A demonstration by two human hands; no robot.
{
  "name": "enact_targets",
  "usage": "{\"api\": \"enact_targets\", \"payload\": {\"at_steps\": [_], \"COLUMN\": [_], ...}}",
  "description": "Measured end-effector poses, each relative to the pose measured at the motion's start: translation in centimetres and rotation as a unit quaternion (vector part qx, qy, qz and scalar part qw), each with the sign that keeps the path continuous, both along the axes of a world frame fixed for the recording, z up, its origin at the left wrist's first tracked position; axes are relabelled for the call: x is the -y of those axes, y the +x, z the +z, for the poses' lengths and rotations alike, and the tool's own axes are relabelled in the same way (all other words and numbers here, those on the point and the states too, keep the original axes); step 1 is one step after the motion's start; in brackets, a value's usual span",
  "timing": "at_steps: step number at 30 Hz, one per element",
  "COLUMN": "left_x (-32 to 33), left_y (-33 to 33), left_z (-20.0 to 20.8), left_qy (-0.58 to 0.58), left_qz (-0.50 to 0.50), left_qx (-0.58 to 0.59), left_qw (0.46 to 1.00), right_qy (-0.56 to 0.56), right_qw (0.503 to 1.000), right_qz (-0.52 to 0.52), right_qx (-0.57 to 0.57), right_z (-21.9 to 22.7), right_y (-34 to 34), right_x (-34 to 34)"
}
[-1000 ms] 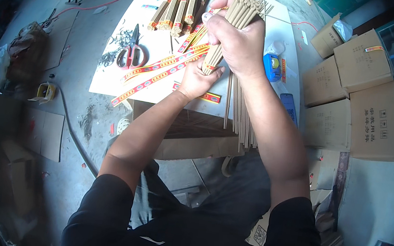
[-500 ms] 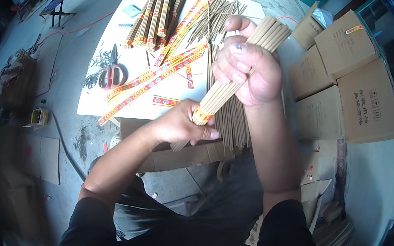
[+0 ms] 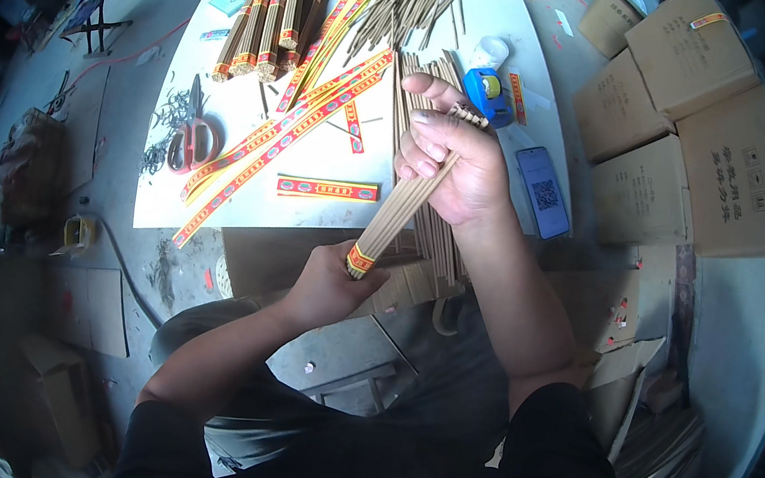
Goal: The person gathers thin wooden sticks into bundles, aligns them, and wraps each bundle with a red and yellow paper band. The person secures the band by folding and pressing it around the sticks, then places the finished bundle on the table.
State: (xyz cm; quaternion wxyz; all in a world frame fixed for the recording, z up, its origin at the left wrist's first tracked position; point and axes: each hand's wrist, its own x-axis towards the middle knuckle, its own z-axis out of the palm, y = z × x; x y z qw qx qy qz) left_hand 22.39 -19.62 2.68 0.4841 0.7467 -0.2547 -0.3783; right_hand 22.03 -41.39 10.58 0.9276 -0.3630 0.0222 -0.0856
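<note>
A slim bundle of incense sticks point(image 3: 409, 206) slants between my two hands over the table's near edge. My left hand point(image 3: 329, 285) is closed round its lower end, just by a red and yellow paper band point(image 3: 360, 260). Around the upper part my right hand point(image 3: 458, 157) is wrapped, with the stick tips showing above the thumb. Beneath the bundle lie more loose incense sticks point(image 3: 436, 242), partly hidden by the right hand. A short printed paper strip point(image 3: 327, 189) lies left of the bundle, and long red and yellow strips point(image 3: 288, 143) cross the table beyond it.
On the white table point(image 3: 231, 203) are scissors point(image 3: 195, 136), several banded incense bundles point(image 3: 276, 19), a loose stick pile point(image 3: 411, 3), a blue tape dispenser point(image 3: 488, 93) and a phone point(image 3: 542, 193). Cardboard boxes point(image 3: 744, 168) stand on the right.
Both hands and the bundle have come lower and nearer to me. The bundle's upper end has tilted, and the view has shifted, so the tape dispenser and phone now show.
</note>
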Motion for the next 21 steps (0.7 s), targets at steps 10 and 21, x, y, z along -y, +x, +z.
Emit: {"api": "enact_targets", "payload": {"at_steps": [10,21], "left_x": [0.9,1.4], "left_y": [-0.3,0.8], "left_z": [0.5,3.1], "left_qy": [-0.045,-0.311], "left_qz": [-0.030,0.032], "left_qx": [-0.086,-0.064], "left_qw": [0.995,0.948], "right_qy": [-0.078,-0.277], "right_qw": [0.994,0.955], "right_qz": [-0.055,0.107], "right_qx": [-0.056,0.022], "right_z": [0.5,2.2], "right_y": [-0.7,-2.5], "right_x": [-1.3,-7.3]}}
